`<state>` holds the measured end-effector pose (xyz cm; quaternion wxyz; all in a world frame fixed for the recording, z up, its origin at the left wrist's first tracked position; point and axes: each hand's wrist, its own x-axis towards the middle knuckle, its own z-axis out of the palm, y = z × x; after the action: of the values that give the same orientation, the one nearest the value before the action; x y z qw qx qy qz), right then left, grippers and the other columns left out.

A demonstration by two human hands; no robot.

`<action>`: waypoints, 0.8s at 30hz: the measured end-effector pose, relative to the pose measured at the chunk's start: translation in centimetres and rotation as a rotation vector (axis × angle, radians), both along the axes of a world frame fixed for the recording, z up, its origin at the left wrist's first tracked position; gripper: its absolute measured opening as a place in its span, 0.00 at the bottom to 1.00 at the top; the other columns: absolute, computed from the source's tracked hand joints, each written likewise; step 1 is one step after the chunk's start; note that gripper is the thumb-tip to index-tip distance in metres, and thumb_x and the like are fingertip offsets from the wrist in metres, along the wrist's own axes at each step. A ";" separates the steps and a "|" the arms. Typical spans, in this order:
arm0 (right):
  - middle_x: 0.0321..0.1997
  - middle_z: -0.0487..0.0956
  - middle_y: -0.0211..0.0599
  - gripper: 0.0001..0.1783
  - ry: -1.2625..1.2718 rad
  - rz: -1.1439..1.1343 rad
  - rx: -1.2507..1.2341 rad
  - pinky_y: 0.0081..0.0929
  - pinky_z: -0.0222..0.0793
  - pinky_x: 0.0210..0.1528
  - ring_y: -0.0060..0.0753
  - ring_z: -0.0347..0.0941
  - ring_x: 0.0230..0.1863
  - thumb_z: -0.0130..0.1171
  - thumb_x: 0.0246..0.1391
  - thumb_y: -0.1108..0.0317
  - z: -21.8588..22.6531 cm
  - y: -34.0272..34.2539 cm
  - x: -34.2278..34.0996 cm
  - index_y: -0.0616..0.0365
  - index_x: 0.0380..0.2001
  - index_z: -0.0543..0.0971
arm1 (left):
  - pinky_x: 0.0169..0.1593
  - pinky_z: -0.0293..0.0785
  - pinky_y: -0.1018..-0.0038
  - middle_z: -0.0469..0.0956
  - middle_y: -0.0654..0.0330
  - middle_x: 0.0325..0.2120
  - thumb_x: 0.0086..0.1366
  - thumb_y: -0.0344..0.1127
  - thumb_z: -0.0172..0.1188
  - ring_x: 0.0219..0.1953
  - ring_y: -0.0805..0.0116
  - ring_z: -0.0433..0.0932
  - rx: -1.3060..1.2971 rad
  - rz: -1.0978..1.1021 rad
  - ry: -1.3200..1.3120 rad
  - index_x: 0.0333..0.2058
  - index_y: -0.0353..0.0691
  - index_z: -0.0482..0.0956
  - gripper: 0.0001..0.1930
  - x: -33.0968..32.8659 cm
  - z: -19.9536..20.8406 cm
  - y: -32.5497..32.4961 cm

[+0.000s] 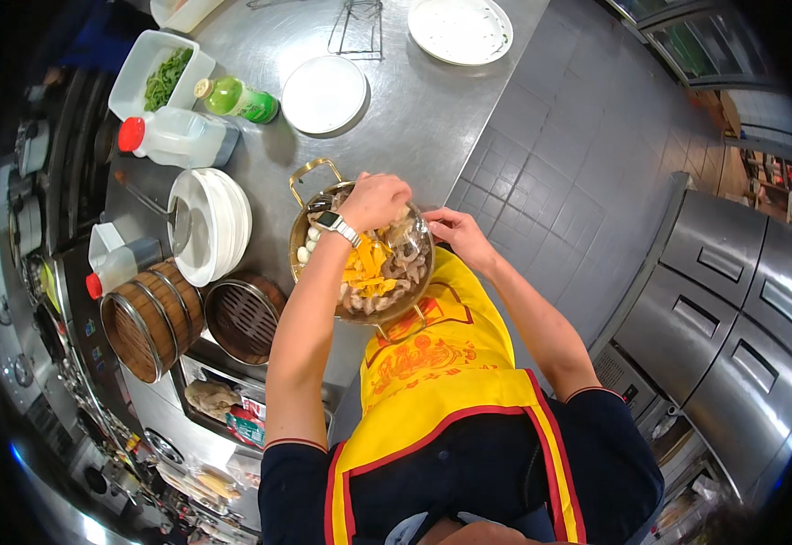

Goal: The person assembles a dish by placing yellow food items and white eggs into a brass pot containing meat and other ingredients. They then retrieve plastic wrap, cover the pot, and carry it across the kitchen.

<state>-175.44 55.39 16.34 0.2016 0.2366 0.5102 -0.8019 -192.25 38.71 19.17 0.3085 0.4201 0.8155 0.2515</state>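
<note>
A brass-coloured pot [297, 257] with loop handles stands at the table's near edge, against my apron. In it lie yellow strips [368, 263], pale brownish meat-like pieces [407, 259] and small white round pieces [308, 243]. Over the far part of the pot, my left hand [376, 202], with a watch at the wrist, is bent down with curled fingers. Its fingertips and whatever they hold are hidden. At the pot's right rim my right hand [461, 238] is closed, thumb and fingers pinching the edge. Something shiny and clear glints beside it.
Left of the pot are stacked white plates [228, 227] with a ladle, wooden steamers [152, 322], and a red-capped jug [178, 136]. Farther off stand a green bottle [237, 100], a tub of greens [137, 77], a white plate [323, 94] and a white dish [460, 29].
</note>
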 end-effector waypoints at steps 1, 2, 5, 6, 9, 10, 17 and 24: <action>0.46 0.79 0.33 0.15 -0.005 -0.013 -0.015 0.26 0.71 0.51 0.25 0.74 0.45 0.50 0.66 0.70 -0.2 0.0 0.1 0.65 0.52 0.75 | 0.52 0.63 0.60 0.79 0.63 0.33 0.64 0.40 0.54 0.43 0.60 0.76 -0.027 -0.025 -0.020 0.34 0.48 0.83 0.10 -0.1 0.3 0.1; 0.46 0.79 0.32 0.14 -0.006 -0.032 -0.034 0.26 0.72 0.50 0.24 0.74 0.44 0.51 0.66 0.70 -0.3 0.1 0.1 0.65 0.50 0.76 | 0.52 0.63 0.58 0.79 0.63 0.33 0.64 0.40 0.54 0.43 0.60 0.76 -0.049 -0.047 -0.034 0.35 0.49 0.84 0.09 -0.4 0.6 0.4; 0.43 0.79 0.31 0.11 -0.032 -0.022 -0.051 0.25 0.71 0.48 0.23 0.74 0.41 0.53 0.65 0.70 -0.6 0.2 0.0 0.64 0.46 0.77 | 0.52 0.63 0.54 0.78 0.63 0.35 0.64 0.42 0.54 0.44 0.58 0.76 -0.218 -0.154 -0.039 0.35 0.52 0.84 0.09 -1.0 1.4 1.5; 0.41 0.79 0.31 0.10 -0.034 -0.035 -0.072 0.25 0.71 0.47 0.23 0.74 0.41 0.53 0.65 0.69 -0.8 0.2 -0.1 0.64 0.45 0.77 | 0.52 0.63 0.54 0.78 0.63 0.36 0.64 0.43 0.55 0.44 0.58 0.76 -0.245 -0.157 -0.057 0.35 0.53 0.84 0.09 -1.2 1.6 1.8; 0.39 0.77 0.29 0.08 -0.040 -0.037 -0.166 0.24 0.70 0.46 0.22 0.73 0.39 0.54 0.65 0.68 -1.2 0.2 -0.4 0.62 0.41 0.76 | 0.50 0.64 0.52 0.78 0.62 0.36 0.63 0.44 0.55 0.44 0.57 0.76 -0.344 -0.168 -0.119 0.35 0.54 0.84 0.09 -1.6 1.8 2.6; 0.38 0.77 0.28 0.08 -0.048 -0.033 -0.195 0.24 0.70 0.46 0.21 0.72 0.39 0.54 0.65 0.67 -1.3 0.2 -0.5 0.61 0.40 0.76 | 0.50 0.65 0.52 0.78 0.62 0.36 0.63 0.44 0.56 0.44 0.57 0.76 -0.350 -0.160 -0.137 0.35 0.53 0.84 0.09 -1.7 1.8 2.7; 0.37 0.74 0.26 0.09 -0.055 -0.018 -0.403 0.25 0.67 0.48 0.21 0.69 0.41 0.51 0.67 0.63 -2.3 0.3 0.1 0.56 0.36 0.73 | 0.50 0.67 0.57 0.78 0.62 0.37 0.63 0.44 0.54 0.43 0.57 0.77 -0.305 -0.146 -0.100 0.35 0.51 0.83 0.10 -1.5 1.1 2.4; 0.43 0.76 0.29 0.07 -0.071 -0.150 -0.202 0.24 0.67 0.51 0.21 0.70 0.45 0.50 0.67 0.68 -1.6 -0.6 1.0 0.60 0.41 0.74 | 0.49 0.68 0.59 0.78 0.61 0.38 0.64 0.43 0.53 0.43 0.57 0.77 -0.269 -0.122 -0.089 0.36 0.47 0.82 0.11 -1.5 0.4 2.2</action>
<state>-174.48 54.81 14.74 0.1818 0.2811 0.4003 -0.8531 -193.78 40.94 19.57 0.4125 0.4121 0.8004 0.1392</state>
